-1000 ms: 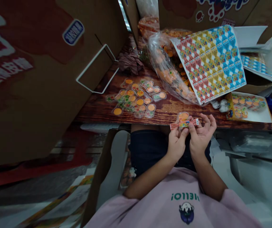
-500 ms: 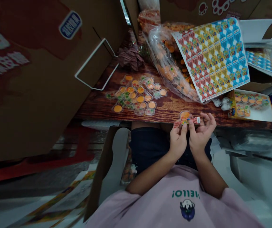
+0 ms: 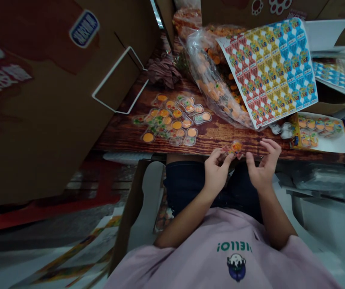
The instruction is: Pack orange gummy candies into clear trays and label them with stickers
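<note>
Head view: dark red-brown, wood-grained counter, its near edge level with the seated person's lap. Lighting is dim. A large printed brown carton closes off the left side; a second brown carton stands at the back. A red bar runs low at the left, and crumpled maroon paper lies near the left carton.

Item under inspection is a small clear packet with a round orange face and a red printed strip across its lower part; finer print is too blurred to read. It is located at the counter's near edge, raised in the left hand, which pinches it between thumb and fingers. The right hand is just beside it, fingers spread and thumb apart, gripping nothing.

Loose packets, orange, green and clear, lie in an overlapping heap on the left of the counter. A clear plastic bag behind holds many similar orange pieces; a label sheet printed in red, yellow and blue rests over its right side. At the right, a yellow-edged display box contains rows of orange-topped packets. Behind it, a small carton bears blue-patterned sheets; its interior is too dark to assess.
</note>
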